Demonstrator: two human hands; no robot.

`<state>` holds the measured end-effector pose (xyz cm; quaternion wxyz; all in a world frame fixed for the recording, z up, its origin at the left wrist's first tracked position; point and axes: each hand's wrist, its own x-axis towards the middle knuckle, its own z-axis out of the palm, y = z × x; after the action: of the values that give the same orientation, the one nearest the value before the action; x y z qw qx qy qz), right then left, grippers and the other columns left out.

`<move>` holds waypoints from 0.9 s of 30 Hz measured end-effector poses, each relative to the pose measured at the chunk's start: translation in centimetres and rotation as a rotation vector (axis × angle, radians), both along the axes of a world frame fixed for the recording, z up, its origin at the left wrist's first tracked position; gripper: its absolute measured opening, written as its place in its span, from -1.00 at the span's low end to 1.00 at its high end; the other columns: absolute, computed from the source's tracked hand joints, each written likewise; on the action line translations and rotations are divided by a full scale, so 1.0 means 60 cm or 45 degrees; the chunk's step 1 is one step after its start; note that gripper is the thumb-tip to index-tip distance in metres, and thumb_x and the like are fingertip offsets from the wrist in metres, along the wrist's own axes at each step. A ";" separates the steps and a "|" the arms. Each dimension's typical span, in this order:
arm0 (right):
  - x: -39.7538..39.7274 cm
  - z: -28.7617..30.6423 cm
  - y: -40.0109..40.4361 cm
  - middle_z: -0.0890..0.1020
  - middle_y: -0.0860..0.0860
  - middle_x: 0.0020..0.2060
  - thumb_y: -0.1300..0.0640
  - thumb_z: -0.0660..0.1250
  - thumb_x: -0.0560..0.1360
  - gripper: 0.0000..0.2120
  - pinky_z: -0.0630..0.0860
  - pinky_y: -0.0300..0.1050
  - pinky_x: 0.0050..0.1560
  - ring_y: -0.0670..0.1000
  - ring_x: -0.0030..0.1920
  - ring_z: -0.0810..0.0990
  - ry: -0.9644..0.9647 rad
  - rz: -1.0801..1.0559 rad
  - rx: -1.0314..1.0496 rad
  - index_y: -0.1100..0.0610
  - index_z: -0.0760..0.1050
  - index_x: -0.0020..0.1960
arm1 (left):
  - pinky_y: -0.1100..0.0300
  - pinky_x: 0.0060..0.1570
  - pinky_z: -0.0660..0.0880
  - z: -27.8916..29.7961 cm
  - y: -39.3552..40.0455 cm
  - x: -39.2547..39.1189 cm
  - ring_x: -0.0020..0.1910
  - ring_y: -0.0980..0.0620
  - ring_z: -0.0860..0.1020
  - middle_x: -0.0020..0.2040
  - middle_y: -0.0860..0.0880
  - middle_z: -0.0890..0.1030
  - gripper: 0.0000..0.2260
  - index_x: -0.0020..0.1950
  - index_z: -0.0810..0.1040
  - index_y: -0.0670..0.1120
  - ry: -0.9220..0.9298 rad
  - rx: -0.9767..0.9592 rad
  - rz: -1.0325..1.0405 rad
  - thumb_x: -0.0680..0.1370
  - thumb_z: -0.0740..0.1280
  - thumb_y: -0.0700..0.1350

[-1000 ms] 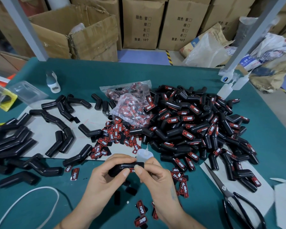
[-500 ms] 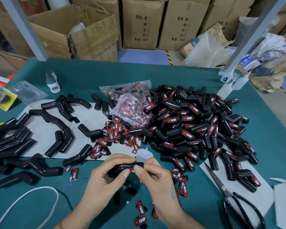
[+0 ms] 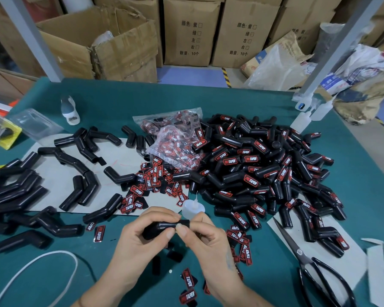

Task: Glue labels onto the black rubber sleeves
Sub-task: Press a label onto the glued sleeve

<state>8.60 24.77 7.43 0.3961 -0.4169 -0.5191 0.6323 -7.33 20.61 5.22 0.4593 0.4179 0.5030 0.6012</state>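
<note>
Both hands pinch one black rubber sleeve above a green bench strewn with parts.

Unlabelled sleeves (image 3: 20, 191) lie at left; the left hand (image 3: 140, 235) curls round the held sleeve (image 3: 164, 226), the right hand (image 3: 205, 238) pinching its end with thumb and fingertips. A white glue bottle (image 3: 193, 207) stands just behind them, loose labels (image 3: 151, 180) beyond, labelled sleeves (image 3: 264, 173) heaped at right, scissors (image 3: 315, 269) near the bench (image 3: 364, 173) edge.

Evenly lit from overhead, soft shadows under the sleeves (image 3: 264, 173), mild sheen on black rubber, wide-angle bending and blur at edges
</note>
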 end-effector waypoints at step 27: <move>0.007 -0.021 0.009 0.44 -0.15 -0.21 -0.15 0.47 0.55 -0.81 0.46 -0.07 -0.08 -0.07 -0.15 0.49 -0.087 0.092 0.205 -0.06 0.77 -0.01 | 0.21 -0.33 0.51 0.005 0.005 -0.002 -0.22 -0.02 0.56 -0.09 -0.12 0.66 -0.75 -0.01 0.75 -0.13 -0.255 -0.138 -0.005 0.39 0.63 -0.06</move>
<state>9.00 25.29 6.20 0.3872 -0.3862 -0.5961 0.5879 -7.46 20.89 5.50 0.5302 0.3314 0.4855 0.6110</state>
